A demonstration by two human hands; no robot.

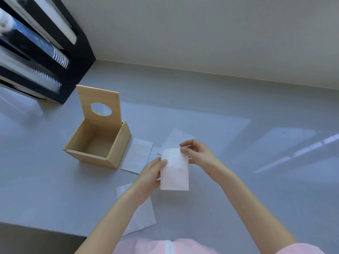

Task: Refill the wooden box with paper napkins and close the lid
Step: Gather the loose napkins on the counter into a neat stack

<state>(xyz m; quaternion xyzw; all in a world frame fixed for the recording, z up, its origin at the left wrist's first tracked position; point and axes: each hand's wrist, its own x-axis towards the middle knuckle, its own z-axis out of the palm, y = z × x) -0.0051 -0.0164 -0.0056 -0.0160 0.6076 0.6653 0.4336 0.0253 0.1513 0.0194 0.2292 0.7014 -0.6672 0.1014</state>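
Note:
A wooden box (117,147) stands open on the grey counter, left of centre, and I see nothing inside it. Its lid (86,101), with a round hole, stands upright at the back. Both hands hold one folded white paper napkin (175,171) above the counter, right of the box. My left hand (152,173) grips its left edge and my right hand (197,153) pinches its top right corner. Three more napkins lie flat: one (136,155) beside the box, one (177,139) behind my hands, one (141,215) partly under my left forearm.
A black rack (77,57) holding stacked cups stands at the back left, just behind the box. The counter's front edge (42,229) drops off at the lower left. A pale wall (201,33) runs along the back.

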